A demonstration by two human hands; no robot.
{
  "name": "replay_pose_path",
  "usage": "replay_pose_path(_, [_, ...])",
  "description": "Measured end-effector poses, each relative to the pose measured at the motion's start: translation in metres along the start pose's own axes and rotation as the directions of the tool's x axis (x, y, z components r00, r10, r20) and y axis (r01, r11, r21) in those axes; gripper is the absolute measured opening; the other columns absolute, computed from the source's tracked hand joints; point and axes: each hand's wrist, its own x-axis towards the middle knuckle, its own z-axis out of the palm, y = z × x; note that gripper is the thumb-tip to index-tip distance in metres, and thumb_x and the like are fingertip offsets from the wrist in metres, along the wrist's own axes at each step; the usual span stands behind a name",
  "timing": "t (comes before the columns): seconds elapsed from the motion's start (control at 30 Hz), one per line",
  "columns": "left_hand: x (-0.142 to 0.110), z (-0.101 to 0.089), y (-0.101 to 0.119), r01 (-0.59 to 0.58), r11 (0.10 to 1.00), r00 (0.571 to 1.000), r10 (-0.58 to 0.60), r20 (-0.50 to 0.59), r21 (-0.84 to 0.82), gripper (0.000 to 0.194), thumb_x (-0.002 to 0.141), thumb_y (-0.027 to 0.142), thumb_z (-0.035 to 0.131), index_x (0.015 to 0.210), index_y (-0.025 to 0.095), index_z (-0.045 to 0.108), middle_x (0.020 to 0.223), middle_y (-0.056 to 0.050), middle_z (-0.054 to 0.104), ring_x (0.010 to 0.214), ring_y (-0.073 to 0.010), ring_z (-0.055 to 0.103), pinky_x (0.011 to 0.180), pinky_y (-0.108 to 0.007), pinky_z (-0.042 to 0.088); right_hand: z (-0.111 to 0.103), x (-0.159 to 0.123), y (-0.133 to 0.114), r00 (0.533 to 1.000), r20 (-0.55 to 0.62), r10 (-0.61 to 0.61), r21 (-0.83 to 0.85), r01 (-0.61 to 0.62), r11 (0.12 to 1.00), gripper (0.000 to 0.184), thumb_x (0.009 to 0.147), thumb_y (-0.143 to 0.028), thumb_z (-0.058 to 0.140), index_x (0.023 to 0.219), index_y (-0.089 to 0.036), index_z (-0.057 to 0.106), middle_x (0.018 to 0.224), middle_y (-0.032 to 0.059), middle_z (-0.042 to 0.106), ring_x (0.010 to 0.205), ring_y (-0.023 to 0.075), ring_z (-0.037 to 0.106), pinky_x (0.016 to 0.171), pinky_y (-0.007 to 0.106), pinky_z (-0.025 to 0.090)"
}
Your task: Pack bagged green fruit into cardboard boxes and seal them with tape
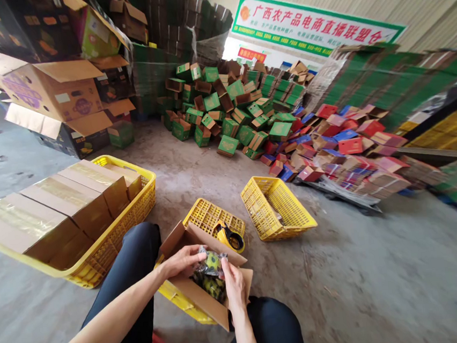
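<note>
Dark-trousered legs [125, 316] flank the open carton [200, 302], my landmark. Film-wrapped green produce [213, 262] is held over its opening. Hand states: the left hand [182, 259] is narrowed on the left end of the film; the right hand [234, 283] grips the right end, thumb upward. More wrapped green pieces [213, 286] lie inside the landmark.

Handling, by my estimate: light, firm beneath a slippery, pliable wrapper; the produce may bruise under pressure. Grasp points: the gathered film at both ends, or the body cradled loosely; avoid squeezing its middle.

Surroundings: a tape dispenser [235, 241] rests just beyond the landmark, on an upturned-looking yellow crate [204, 214]. Another yellow crate [256, 212] stands beyond and right. Left of the landmark, a long yellow basket [100, 265] carries taped cartons [67, 195].
</note>
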Motion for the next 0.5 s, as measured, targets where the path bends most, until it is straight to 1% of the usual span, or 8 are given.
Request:
replay_pose_path(0.1, [0.002,-0.002,-0.001,-0.013,0.999,0.998,0.011,-0.063,-0.039,0.068,0.078,0.058,0.088,0.125,0.011,0.075,0.100,-0.011,0.076,0.079,-0.0162,0.067,0.070,-0.024,0.048,0.005,0.000,0.004,0.998,0.056,0.011,0.058,-0.015,0.998,0.070,0.081,-0.082,0.061,0.098,-0.020,0.087,0.092,0.0120,0.083,0.079,0.0316,0.076,0.069,0.037,0.060])
replay_pose_path(0.17, [0.003,-0.004,-0.004,-0.018,0.998,0.996,0.013,-0.090,-0.062,0.065,0.077,0.058,0.089,0.120,0.010,0.077,0.092,-0.010,0.076,0.073,-0.0156,0.065,0.068,-0.025,0.047,0.008,0.000,0.005,0.996,0.089,0.028,0.136,-0.040,0.990,0.070,0.080,-0.081,0.064,0.107,-0.019,0.085,0.104,0.0130,0.083,0.085,0.0325,0.077,0.070,0.037,0.062])
replay_pose_path(0.23, [0.005,-0.004,-0.008,-0.037,0.995,0.994,0.027,-0.105,-0.096,0.064,0.076,0.057,0.089,0.117,0.009,0.079,0.090,-0.011,0.076,0.071,-0.0158,0.066,0.068,-0.026,0.048,0.009,0.000,0.004,0.995,0.090,0.031,0.215,-0.050,0.975,0.070,0.080,-0.078,0.067,0.116,-0.020,0.083,0.116,0.0131,0.081,0.095,0.0334,0.078,0.073,0.037,0.064])
replay_pose_path(0.33, [0.006,-0.005,-0.013,-0.048,0.992,0.993,0.035,-0.111,-0.119,0.067,0.076,0.057,0.090,0.121,0.009,0.078,0.092,-0.012,0.078,0.072,-0.0177,0.068,0.071,-0.028,0.051,0.007,-0.001,0.000,0.998,0.061,-0.026,0.295,0.007,0.956,0.065,0.081,-0.073,0.070,0.122,-0.022,0.081,0.129,0.0114,0.077,0.117,0.0339,0.073,0.089,0.038,0.063])
replay_pose_path(0.4, [0.007,-0.006,-0.016,-0.042,0.994,0.993,0.030,-0.117,-0.106,0.069,0.075,0.057,0.090,0.123,0.009,0.078,0.091,-0.012,0.079,0.073,-0.0190,0.069,0.073,-0.029,0.051,0.005,-0.001,-0.002,0.996,0.056,-0.069,0.320,0.048,0.946,0.060,0.081,-0.068,0.073,0.118,-0.023,0.082,0.130,0.0112,0.077,0.125,0.0338,0.069,0.101,0.040,0.059])
replay_pose_path(0.43, [0.007,-0.006,-0.017,-0.043,0.995,0.992,0.031,-0.123,-0.095,0.070,0.075,0.057,0.090,0.124,0.009,0.078,0.091,-0.012,0.079,0.073,-0.0193,0.069,0.073,-0.030,0.052,0.003,-0.001,-0.002,0.995,0.058,-0.078,0.327,0.055,0.943,0.057,0.080,-0.067,0.075,0.115,-0.022,0.083,0.128,0.0117,0.078,0.124,0.0339,0.070,0.103,0.041,0.058])
replay_pose_path(0.5, [0.007,-0.006,-0.017,-0.047,0.996,0.990,0.036,-0.137,-0.075,0.070,0.075,0.057,0.090,0.125,0.009,0.078,0.092,-0.011,0.080,0.074,-0.0195,0.070,0.075,-0.030,0.052,0.002,-0.001,-0.002,0.996,0.051,-0.069,0.330,0.048,0.943,0.054,0.076,-0.065,0.079,0.108,-0.021,0.084,0.120,0.0131,0.081,0.118,0.0343,0.073,0.103,0.042,0.058])
